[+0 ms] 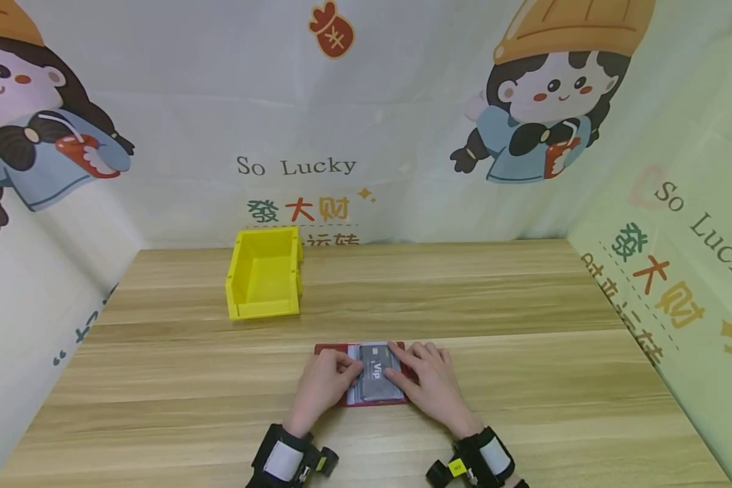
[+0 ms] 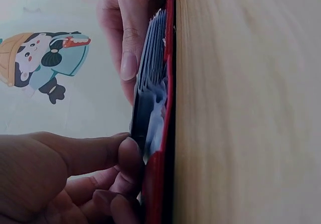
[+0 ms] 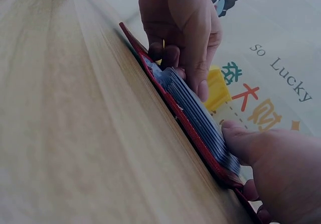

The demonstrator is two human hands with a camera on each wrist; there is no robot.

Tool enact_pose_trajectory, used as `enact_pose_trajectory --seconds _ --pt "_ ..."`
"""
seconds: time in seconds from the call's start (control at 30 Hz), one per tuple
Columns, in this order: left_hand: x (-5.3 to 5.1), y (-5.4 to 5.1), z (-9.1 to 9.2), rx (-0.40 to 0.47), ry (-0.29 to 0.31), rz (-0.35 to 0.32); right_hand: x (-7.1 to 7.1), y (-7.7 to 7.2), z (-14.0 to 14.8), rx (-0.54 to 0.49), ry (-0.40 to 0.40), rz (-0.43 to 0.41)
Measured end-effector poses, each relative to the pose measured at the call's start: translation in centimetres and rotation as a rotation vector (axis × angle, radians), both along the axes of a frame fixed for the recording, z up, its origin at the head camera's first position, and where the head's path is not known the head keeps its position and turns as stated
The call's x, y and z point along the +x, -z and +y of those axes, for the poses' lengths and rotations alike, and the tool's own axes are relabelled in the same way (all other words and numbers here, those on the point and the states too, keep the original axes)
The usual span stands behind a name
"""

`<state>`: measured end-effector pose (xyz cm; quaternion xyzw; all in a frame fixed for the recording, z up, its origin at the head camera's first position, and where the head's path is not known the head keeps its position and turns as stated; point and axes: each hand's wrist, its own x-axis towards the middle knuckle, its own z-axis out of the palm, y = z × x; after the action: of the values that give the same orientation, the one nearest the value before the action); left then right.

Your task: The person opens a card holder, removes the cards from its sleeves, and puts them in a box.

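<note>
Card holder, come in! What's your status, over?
Left hand pinching sleeves. Right hand on card. Card holder open on table. Bin beyond, not in the way.

Between the left hand (image 1: pixel 325 381) and the right hand (image 1: pixel 432 381) lies a card (image 1: pixel 376 390), in a sleeve of a card holder (image 1: pixel 332 346) that rests on the table (image 1: pixel 463 298). The left hand's fingertips are at the card's left edge, the right hand's on its right side. The holder's cover reaches out beneath both hands. Behind the grip and to its left, apart from the holder, a bin (image 1: pixel 265 274) stands on the table. Farther behind hangs a printed cloth (image 1: pixel 402 122), beyond the table's far edge.
</note>
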<state>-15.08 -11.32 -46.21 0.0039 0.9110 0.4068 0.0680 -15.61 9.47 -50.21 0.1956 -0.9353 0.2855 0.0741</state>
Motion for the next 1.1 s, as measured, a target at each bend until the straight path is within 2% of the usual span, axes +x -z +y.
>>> enact_pose_trajectory --seconds 0.13,0.37,0.7,0.9,1.1 --pt "0.2 -0.1 0.1 -0.005 -0.006 -0.005 0.0 0.0 0.0 -0.003 -0.002 0.001" --pt "0.0 0.2 -0.2 0.022 0.016 0.026 -0.1 0.1 0.0 -0.007 -0.004 -0.005" --pt "-0.1 0.2 -0.6 0.084 0.034 -0.001 -0.1 0.0 0.0 -0.008 -0.009 -0.021" --pt "-0.1 0.4 -0.8 0.088 0.020 0.019 0.0 0.0 0.0 -0.006 -0.008 -0.014" --pt "-0.3 0.6 -1.6 0.138 0.023 0.033 0.1 0.1 0.0 -0.012 -0.011 0.009"
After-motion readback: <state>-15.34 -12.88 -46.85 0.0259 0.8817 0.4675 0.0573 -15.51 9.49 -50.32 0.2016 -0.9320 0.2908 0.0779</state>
